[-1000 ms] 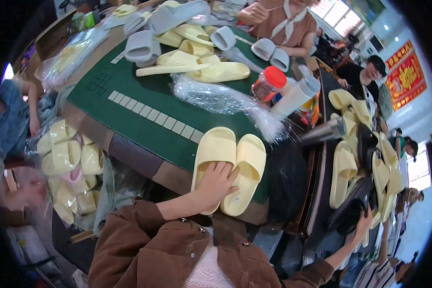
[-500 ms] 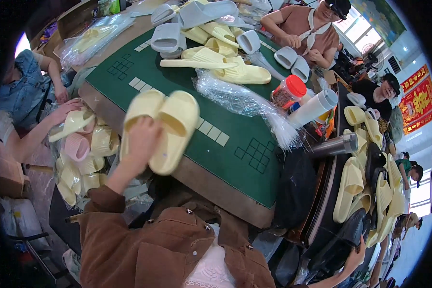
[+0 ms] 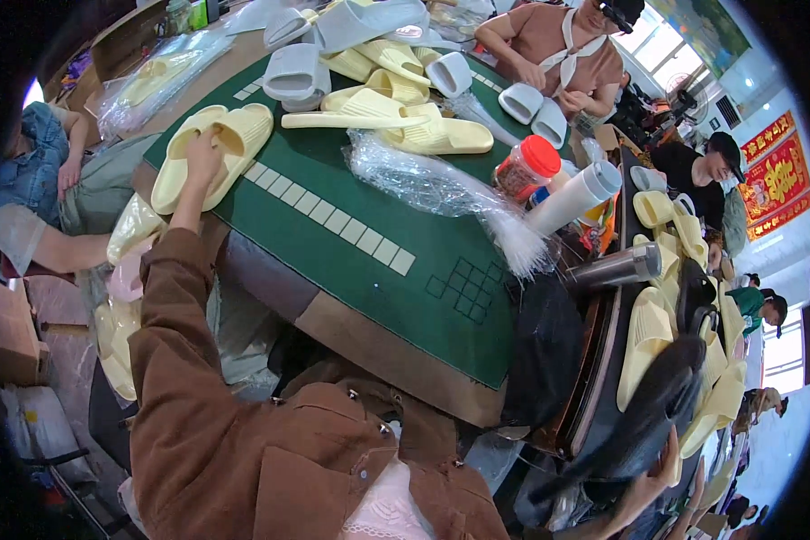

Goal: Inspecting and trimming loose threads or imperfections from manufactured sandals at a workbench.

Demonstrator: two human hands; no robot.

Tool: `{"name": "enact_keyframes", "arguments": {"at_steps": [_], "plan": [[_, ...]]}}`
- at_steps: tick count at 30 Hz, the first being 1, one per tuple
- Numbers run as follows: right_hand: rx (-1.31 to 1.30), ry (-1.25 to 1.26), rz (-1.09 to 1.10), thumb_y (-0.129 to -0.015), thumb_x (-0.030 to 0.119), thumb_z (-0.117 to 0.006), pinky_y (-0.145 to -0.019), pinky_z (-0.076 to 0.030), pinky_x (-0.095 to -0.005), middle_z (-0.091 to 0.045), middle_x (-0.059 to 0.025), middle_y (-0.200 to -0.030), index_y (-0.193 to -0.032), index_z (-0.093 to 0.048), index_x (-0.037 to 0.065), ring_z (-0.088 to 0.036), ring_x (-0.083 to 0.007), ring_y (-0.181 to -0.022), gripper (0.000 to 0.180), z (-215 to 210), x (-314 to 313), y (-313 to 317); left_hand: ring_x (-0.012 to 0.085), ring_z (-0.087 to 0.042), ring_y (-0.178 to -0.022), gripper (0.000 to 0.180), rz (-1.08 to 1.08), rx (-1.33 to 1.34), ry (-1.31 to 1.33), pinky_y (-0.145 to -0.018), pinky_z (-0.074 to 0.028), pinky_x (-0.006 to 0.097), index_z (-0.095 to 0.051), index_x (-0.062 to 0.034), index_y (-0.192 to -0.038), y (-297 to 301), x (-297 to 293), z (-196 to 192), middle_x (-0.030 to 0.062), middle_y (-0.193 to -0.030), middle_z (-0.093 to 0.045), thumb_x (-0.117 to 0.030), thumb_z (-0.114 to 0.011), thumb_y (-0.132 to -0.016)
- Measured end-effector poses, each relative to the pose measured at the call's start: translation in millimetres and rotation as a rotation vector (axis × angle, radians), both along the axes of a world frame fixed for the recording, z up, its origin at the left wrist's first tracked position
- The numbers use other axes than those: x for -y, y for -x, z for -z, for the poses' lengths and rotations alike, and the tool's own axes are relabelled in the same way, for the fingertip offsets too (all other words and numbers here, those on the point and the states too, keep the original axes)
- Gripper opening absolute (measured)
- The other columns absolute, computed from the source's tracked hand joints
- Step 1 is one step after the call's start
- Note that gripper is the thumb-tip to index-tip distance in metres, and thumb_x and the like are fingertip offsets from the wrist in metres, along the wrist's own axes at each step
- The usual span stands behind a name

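Note:
My left hand (image 3: 205, 160) reaches to the far left corner of the green-topped table, its fingers closed on the straps of a pair of pale yellow slippers (image 3: 243, 135). The two slippers lie side by side at the mat's edge, toes toward me. Below my wrist are a plastic-wrapped yellow slipper (image 3: 137, 227), a pink one (image 3: 128, 274) and more yellow slippers (image 3: 117, 342), partly hidden by my brown sleeve. My right hand does not show.
A heap of grey and yellow slippers (image 3: 396, 112) covers the mat's far side, beside a bundle of clear plastic bags (image 3: 414, 175). A red-lidded jar (image 3: 526, 169) and white bottle (image 3: 574, 200) stand right. Beyond, a bare-armed person's hand (image 3: 670, 457) is near a blurred black object (image 3: 643, 405).
My left hand has carried the yellow pair away from me and leftward, from above the near edge to the far left corner. At the right, the black object has risen. The whole view has shifted slightly.

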State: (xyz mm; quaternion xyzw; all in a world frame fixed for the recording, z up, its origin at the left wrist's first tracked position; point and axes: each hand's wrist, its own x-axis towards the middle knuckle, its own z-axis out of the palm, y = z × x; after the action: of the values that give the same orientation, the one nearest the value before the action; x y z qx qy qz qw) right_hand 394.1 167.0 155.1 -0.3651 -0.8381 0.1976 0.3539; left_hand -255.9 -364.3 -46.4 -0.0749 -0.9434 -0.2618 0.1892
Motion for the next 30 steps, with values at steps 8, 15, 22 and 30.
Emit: {"name": "enact_keyframes", "arguments": {"at_steps": [8, 15, 22, 30], "plan": [[0.100, 0.378, -0.456, -0.058, -0.018, -0.044, -0.089, -0.043, -0.0255, -0.062, -0.0128, -0.108, -0.119, -0.056, -0.002, -0.059, -0.0180, -0.099, 0.064, 15.9, 76.3, 156.6, 0.0437, -0.028, -0.129, 0.045, 0.113, -0.254, -0.073, -0.108, -0.023, 0.048, -0.050, -0.0080, -0.126, -153.1, -102.5, -20.5, 0.0253, -0.138, -0.034, -0.019, -0.060, -0.083], [0.442, -0.015, -0.537, -0.076, 0.021, -0.067, -0.073, -0.051, -0.0451, -0.051, -0.0199, -0.117, -0.133, -0.042, 0.016, -0.059, -0.0408, -0.091, 0.062, 103.8, 106.5, 235.2, 0.0342, -0.027, -0.133, 0.038, 0.622, 0.081, -0.345, -0.109, -0.024, 0.041, -0.056, -0.0087, -0.122, -264.7, -195.1, -48.2, 0.0171, -0.140, -0.035, -0.012, -0.060, -0.085], [0.364, 0.149, -0.712, -0.079, 0.018, -0.066, -0.080, -0.049, -0.0455, -0.040, -0.0246, -0.135, -0.143, -0.027, 0.018, -0.054, -0.0440, -0.104, 0.075, 111.4, 108.4, 228.5, 0.0372, -0.021, -0.135, 0.067, 0.861, 0.182, -0.273, -0.109, -0.024, 0.043, -0.036, -0.0104, -0.138, -316.8, -239.1, -48.5, 0.0176, -0.144, -0.025, -0.022, -0.068, -0.080], [0.497, 0.081, -0.683, -0.081, 0.007, -0.056, -0.078, -0.050, -0.0432, -0.046, -0.0240, -0.129, -0.140, -0.032, 0.012, -0.057, -0.0424, -0.097, 0.064, 127.6, 113.1, 212.0, 0.0387, -0.026, -0.132, 0.065, 0.750, 0.085, -0.234, -0.108, -0.026, 0.044, -0.043, -0.0121, -0.134, -285.5, -249.8, -41.9, 0.0155, -0.141, -0.031, 0.013, -0.049, -0.074]]}}
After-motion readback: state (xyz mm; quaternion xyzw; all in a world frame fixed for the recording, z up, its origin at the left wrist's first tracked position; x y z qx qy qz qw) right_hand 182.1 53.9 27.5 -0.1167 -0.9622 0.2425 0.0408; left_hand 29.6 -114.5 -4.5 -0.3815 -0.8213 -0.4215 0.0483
